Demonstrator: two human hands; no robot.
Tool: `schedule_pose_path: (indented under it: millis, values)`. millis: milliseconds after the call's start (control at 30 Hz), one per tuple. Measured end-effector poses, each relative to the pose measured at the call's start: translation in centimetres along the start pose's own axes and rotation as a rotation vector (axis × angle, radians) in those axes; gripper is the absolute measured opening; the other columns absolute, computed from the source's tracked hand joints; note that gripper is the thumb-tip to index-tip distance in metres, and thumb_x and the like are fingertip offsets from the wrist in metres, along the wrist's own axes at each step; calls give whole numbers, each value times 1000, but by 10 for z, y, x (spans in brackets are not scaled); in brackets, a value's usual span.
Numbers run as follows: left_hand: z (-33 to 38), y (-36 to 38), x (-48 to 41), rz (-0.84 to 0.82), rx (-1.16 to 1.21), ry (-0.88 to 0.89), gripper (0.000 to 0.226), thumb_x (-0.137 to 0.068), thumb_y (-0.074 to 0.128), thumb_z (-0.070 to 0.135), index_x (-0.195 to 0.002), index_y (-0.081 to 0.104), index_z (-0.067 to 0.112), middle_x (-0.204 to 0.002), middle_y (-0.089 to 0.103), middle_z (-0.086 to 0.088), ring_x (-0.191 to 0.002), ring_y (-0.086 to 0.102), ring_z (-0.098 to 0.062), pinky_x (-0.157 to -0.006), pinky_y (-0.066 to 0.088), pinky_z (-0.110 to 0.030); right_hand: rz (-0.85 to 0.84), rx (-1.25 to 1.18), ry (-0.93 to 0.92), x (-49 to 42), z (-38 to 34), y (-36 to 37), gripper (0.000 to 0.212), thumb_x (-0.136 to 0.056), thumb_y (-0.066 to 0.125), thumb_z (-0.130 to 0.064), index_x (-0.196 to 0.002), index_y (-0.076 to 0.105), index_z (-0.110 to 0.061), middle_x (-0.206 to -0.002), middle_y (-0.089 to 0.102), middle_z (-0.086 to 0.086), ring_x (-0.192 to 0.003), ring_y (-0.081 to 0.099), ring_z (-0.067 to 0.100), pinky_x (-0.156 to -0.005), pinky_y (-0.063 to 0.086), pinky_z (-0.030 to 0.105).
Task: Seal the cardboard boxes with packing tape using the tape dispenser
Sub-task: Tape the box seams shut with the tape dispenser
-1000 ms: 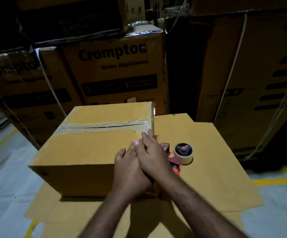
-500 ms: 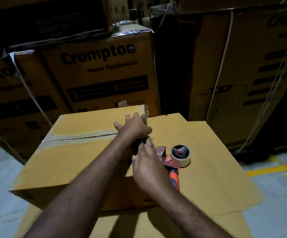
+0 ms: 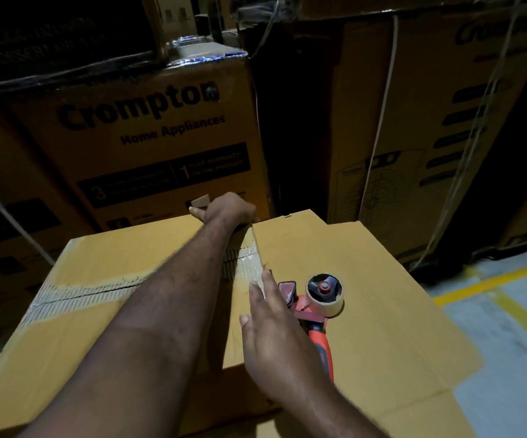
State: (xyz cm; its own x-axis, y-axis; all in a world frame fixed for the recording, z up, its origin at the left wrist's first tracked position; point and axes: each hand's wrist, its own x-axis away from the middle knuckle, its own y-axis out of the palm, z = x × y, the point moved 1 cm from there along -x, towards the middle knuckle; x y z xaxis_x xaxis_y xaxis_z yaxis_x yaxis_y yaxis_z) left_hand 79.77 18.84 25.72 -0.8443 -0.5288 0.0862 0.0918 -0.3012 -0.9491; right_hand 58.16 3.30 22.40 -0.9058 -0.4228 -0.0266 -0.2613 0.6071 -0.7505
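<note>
Moved: left hand (image 3: 227, 209) out to far edge of box (image 3: 91, 336), fingers hooked over it; right hand (image 3: 275, 339) flat against its side, tape dispenser (image 3: 317, 306) just right of that hand, probably light, rigid, take by orange handle (image 3: 321, 347).

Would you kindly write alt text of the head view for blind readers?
A person's left hand reaches the far corner of a taped cardboard box; the open right hand is at its side, by a red tape dispenser.
</note>
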Motion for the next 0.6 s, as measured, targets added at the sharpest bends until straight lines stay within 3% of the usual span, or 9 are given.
schedule_pose_path:
  millis: [67,100,167,233,400,500,600]
  values:
    - [6,-1,2,53,-25,32,33,-87,69,49,-77,54,21,-100,66,-4,-110,60,-30,-117,13,-69,5,-2,-1,0,0,-1,58,-106,29,-42,-158,8,-29,-163,-19,-16,-151,6,10,-119,25,31]
    - [8,0,2,68,-31,53,30,-87,69,49,-88,59,20,-109,67,-6,-114,59,-31,-117,15,-70,6,-6,2,-1,0,-1,58,-105,29,-42,-158,8,-30,-163,-18,-16,-151,5,9,-118,25,30]
    - [7,2,0,89,-13,104,46,-88,70,48,-125,59,23,-125,65,-6,-124,55,-33,-114,12,-75,6,-9,5,-1,0,-1,58,-105,30,-42,-158,8,-31,-162,-18,-17,-151,5,8,-117,25,29]
    - [4,4,-1,110,24,168,55,-89,70,47,-138,54,29,-132,63,-3,-129,53,-33,-112,9,-77,9,-3,2,-1,-1,-1,58,-105,30,-43,-158,8,-31,-162,-19,-17,-151,5,8,-117,26,28]
    - [4,3,-1,113,15,209,29,-91,69,42,-115,67,26,-114,68,-1,-114,59,-28,-109,18,-77,9,18,-2,1,-2,-1,58,-105,29,-43,-158,7,-31,-162,-20,-18,-150,9,7,-116,29,28]
    - [3,5,-6,98,36,222,41,-92,61,58,-110,68,23,-108,68,0,-109,62,-27,-110,21,-75,-7,43,2,1,-2,-2,58,-105,28,-43,-158,7,-31,-162,-20,-17,-151,7,8,-117,29,31]
    - [0,5,-9,112,89,218,32,-96,60,50,-108,67,21,-99,65,3,-107,62,-26,-112,25,-67,-56,96,7,-1,-4,-4,59,-105,27,-43,-158,3,-28,-163,-21,-13,-151,7,10,-119,27,37]
